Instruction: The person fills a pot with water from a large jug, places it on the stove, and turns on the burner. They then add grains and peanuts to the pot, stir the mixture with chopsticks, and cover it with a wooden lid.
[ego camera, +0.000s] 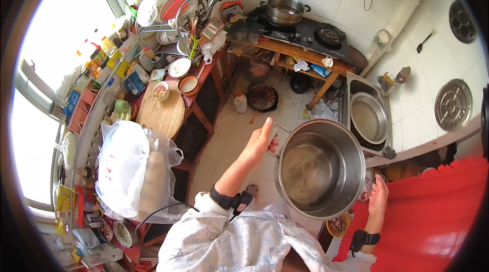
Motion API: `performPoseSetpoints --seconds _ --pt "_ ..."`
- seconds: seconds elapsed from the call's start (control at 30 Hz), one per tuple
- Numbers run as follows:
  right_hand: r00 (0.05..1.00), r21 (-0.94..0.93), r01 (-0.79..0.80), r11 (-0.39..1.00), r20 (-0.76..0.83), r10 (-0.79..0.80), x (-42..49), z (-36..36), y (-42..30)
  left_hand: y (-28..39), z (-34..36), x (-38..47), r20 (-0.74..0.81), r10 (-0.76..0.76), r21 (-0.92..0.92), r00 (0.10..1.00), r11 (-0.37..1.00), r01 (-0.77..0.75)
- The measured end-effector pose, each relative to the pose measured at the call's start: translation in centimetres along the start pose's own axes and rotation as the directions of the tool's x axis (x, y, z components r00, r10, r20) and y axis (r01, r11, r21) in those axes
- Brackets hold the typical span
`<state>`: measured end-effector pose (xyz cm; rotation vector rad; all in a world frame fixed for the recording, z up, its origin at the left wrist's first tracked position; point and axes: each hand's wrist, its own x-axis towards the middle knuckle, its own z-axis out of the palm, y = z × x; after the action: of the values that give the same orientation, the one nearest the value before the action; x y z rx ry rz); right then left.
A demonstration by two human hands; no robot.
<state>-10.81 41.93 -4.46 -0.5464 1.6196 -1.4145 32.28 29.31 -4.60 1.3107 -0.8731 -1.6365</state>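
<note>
A large stainless steel stockpot (320,169) hangs in front of me, tilted so that I see its stained inner floor; I cannot tell whether a little liquid lies in it. My left hand (263,138) grips one loop handle, its thumb pointing up and its fingers partly behind the handle. Around the opposite handle, at the pot's lower right, my right hand (376,193) is closed. Past the rim on the right stands a metal sink (348,119) with a large steel basin (368,117) in it.
A gas stove (305,37) at the back bears a steel steamer pot (285,10). On the floor stand a dark pan (262,98) and a white jug (240,103). Plastic bags (122,169) and a round woven mat (162,113) crowd the left counter. A red cloth (424,211) hangs at right.
</note>
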Motion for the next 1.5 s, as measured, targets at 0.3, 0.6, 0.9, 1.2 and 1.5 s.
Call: performPoseSetpoints --seconds 0.3,0.6,0.9,1.2,1.5 --pt "0.996 -0.082 0.005 0.997 0.095 0.002 14.7 9.4 -7.4 5.6 0.2 13.4 -0.043 0.117 -0.072 0.992 0.990 -0.119" --pt "0.990 -0.161 0.021 0.987 0.141 0.002 31.2 17.9 -15.1 11.7 2.6 26.4 -0.131 0.001 -0.215 0.991 0.976 -0.029" --pt "0.997 -0.217 0.053 0.975 0.060 -0.041 45.5 25.5 -20.8 18.4 5.0 41.6 -0.043 0.057 -0.161 0.997 0.985 -0.063" --pt "0.997 -0.277 0.075 0.958 0.046 -0.064 62.1 30.6 -24.9 23.2 9.0 56.0 -0.003 0.051 -0.202 0.999 0.978 -0.050" --pt "0.994 -0.306 0.106 0.946 0.059 -0.092 77.6 34.5 -28.7 26.7 13.6 69.0 -0.049 0.036 -0.160 0.998 0.986 -0.044"
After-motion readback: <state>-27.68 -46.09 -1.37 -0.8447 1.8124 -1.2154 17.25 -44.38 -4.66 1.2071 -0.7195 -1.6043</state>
